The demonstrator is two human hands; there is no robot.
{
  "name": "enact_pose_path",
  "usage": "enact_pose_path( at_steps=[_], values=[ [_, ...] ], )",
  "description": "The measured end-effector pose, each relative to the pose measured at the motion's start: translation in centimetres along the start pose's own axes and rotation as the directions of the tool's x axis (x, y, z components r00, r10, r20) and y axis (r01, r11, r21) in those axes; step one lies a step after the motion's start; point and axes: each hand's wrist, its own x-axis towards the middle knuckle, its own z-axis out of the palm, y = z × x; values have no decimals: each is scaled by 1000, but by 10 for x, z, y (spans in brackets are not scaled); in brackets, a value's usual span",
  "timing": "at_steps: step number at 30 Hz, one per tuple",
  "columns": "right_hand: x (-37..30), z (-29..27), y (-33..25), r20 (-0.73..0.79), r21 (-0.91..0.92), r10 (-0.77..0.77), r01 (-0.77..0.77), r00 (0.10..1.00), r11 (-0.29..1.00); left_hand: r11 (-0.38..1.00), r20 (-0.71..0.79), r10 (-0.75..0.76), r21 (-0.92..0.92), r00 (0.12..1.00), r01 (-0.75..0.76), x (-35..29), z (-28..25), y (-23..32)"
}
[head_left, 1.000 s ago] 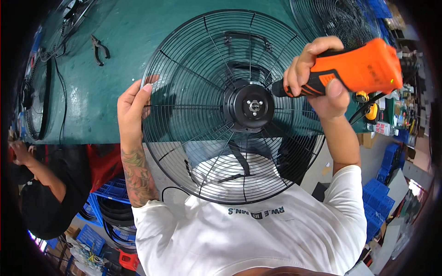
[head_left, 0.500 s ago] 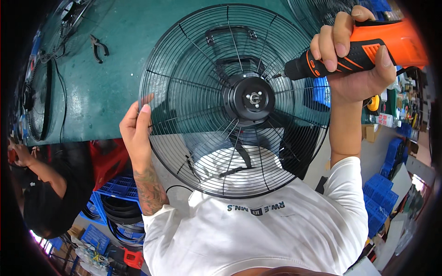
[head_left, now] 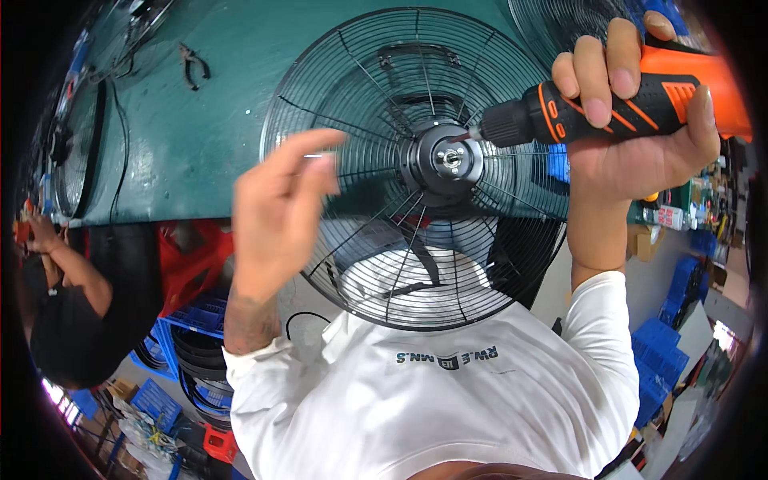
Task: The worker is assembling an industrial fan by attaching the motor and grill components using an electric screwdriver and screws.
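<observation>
The left hand (head_left: 278, 210) is blurred, its hold unclear.

An orange-and-black screwdriver (head_left: 666, 98) is gripped in the right hand (head_left: 640, 162), bit (head_left: 464, 138) aimed at the hub (head_left: 450, 178) of the black fan guard (head_left: 370, 130) left of that hand.

There are two bare hands, one left hand (head_left: 280, 208) and one right hand (head_left: 628, 164); one electric screwdriver (head_left: 656, 102); one motor hub (head_left: 448, 166); at least two wire fan guards, a central guard (head_left: 364, 100) and a far-right guard (head_left: 552, 22); one pair of pliers (head_left: 189, 67), far left; one co-worker (head_left: 88, 320), left. Right-hand blue crates (head_left: 658, 360) number several, overlapping too much to count.
</observation>
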Motion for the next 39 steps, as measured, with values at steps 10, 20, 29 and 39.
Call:
enact_pose_path(
  at_steps=[10,20,29,39],
  values=[
    [-4,25,2,341,9,76,-84,937,996,893,257,372,161,892,-419,13,40,7],
    [-6,31,9,355,3,119,-128,927,992,887,293,367,175,883,-427,10,39,5],
    [-4,29,13,378,11,130,-145,917,989,838,300,447,189,843,-512,13,38,0],
    [-4,23,18,292,86,118,-149,949,985,801,292,494,213,819,-560,14,42,-1]
  ],
)
